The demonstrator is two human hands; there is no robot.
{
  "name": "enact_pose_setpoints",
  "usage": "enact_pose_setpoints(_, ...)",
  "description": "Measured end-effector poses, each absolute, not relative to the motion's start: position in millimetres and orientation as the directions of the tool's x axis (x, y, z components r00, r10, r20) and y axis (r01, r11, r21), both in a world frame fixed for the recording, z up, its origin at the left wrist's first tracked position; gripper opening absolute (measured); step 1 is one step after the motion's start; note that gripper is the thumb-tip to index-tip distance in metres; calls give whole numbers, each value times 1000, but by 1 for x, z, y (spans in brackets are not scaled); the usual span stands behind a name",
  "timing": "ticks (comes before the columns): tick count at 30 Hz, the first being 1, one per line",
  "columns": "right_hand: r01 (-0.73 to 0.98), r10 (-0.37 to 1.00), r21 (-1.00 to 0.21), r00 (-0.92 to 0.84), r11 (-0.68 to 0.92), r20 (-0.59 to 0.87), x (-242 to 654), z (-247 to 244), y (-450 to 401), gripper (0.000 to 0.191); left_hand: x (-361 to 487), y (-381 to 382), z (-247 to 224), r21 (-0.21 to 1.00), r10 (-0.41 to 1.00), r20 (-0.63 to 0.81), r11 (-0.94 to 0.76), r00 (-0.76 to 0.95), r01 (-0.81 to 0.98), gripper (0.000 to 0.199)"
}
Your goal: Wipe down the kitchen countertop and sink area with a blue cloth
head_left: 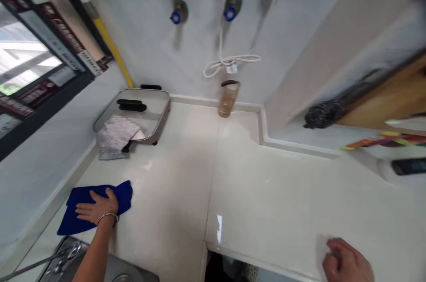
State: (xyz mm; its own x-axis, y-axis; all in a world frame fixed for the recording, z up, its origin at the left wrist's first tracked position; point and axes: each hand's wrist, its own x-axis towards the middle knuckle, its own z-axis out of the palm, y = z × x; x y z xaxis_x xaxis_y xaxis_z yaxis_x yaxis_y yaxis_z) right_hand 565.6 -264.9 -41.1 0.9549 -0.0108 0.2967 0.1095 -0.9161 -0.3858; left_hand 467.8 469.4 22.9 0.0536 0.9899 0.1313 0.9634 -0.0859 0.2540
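Observation:
My left hand [96,207] lies flat with its fingers spread, palm down on a blue cloth [75,224]. The cloth is spread over the white countertop [176,193], just behind the sink; a bracelet circles the wrist. At the lower right, my right hand [348,262] is loosely curled by the front edge of the counter. Nothing shows in its fingers, and part of it is cut off by the frame.
A shallow pan-like appliance [156,118] with black handles fills the back left corner, a crumpled plastic bag [116,135] against it. A clear glass [228,98] stands at the back wall. The metal sink [133,273] is at the lower left, a black bundle [322,114] at the right.

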Motion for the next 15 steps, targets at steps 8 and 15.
enact_pose_setpoints(8,163,25,-311,914,-936,404,567,-35,-249,22,548,360,22,262,872,141,-489,468,832,72)
enact_pose_setpoints(15,176,-3,-391,909,-903,416,570,-31,-244,22,655,255,14,260,645,173,-759,745,597,69)
